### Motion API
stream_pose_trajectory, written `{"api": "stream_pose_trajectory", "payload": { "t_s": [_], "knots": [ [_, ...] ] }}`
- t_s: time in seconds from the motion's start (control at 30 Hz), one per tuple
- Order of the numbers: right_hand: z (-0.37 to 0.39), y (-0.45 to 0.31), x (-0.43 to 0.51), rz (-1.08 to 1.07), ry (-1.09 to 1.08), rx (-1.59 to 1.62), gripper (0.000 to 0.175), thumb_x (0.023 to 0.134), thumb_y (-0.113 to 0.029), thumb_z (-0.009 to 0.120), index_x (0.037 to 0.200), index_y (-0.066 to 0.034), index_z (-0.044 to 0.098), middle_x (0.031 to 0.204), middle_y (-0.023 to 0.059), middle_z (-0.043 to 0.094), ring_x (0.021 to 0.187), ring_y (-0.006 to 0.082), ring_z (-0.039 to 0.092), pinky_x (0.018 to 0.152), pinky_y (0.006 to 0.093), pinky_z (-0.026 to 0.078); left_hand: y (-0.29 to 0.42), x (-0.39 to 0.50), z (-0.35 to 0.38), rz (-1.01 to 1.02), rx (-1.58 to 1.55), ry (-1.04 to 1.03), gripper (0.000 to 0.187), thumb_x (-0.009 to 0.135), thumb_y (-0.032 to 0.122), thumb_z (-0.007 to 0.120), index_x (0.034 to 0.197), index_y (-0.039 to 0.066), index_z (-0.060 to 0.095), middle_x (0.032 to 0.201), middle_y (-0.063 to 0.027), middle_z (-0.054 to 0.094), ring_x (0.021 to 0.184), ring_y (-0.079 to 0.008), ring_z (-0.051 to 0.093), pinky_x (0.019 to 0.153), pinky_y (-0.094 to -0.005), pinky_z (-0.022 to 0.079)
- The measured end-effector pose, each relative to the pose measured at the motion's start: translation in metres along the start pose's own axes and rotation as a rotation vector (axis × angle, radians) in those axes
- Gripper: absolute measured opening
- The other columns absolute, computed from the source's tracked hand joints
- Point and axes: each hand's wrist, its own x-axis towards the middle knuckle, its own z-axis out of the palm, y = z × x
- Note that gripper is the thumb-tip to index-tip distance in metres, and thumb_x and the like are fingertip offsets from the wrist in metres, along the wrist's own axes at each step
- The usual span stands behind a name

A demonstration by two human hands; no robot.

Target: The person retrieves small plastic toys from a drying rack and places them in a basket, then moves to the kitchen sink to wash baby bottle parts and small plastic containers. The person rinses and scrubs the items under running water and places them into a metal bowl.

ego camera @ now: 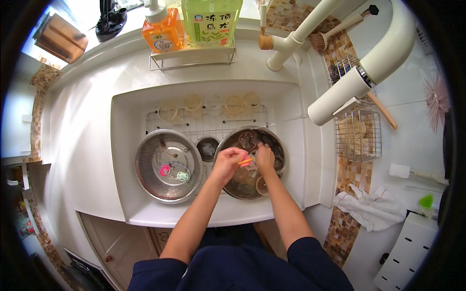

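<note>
Over a metal basin of water (236, 187), my left hand (229, 162) pinches a small pink item (246, 162) with an orange stick-like part; its kind is unclear. My right hand (265, 158) reaches into the same basin beside it, fingertips among dark, glassy-looking things in the water; whether it holds anything is hidden. A round cup-like piece (261, 185) lies near my right wrist. To the left stands a perforated metal basin (145, 185) holding a pink pacifier (164, 170) and a pale green pacifier (183, 176).
Several clear round containers (193, 103) line the back of the white sink (120, 145), by a wire rack (204, 125). The drain (208, 149) lies between the basins. A cream faucet (340, 96) overhangs the right side. Two soap bottles (164, 31) (212, 23) stand behind.
</note>
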Motion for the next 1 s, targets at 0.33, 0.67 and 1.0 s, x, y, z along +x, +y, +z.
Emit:
{"api": "stream_pose_trajectory", "payload": {
  "t_s": [0.33,0.67,1.0],
  "knots": [
    [0.001,-0.024,0.001,0.464,0.161,0.290,0.023,0.083,-0.009,0.050,0.095,0.0072,0.061,0.107,0.0245,0.055,0.097,0.0355,0.055,0.089,0.0451,0.041,0.017,-0.035,-0.062,0.462,0.380,0.519,0.014,0.084,0.009,0.063,0.091,-0.003,0.062,0.087,-0.0097,0.066,0.081,-0.0146,0.063,0.077,-0.0263,0.050],
    [0.011,0.023,-0.002,0.032,-0.262,0.413,0.033,0.083,-0.019,0.061,0.068,0.0102,0.054,0.094,0.0220,0.058,0.067,0.0296,0.054,0.059,0.0427,0.042,0.054,-0.059,-0.216,0.263,-0.084,0.703,0.020,0.083,0.008,0.063,0.100,0.001,0.060,0.099,-0.0071,0.064,0.083,-0.0148,0.062,0.076,-0.0243,0.048],
    [-0.074,-0.050,-0.017,-0.222,0.260,0.633,0.013,0.068,-0.002,0.068,0.080,0.0008,0.064,0.068,0.0113,0.058,0.062,0.0188,0.057,0.062,0.0305,0.046,0.019,-0.038,-0.218,0.331,0.710,0.876,0.027,0.073,0.013,0.074,0.092,-0.003,0.064,0.083,-0.0079,0.066,0.074,-0.0123,0.061,0.070,-0.0238,0.049]
  ]
}}
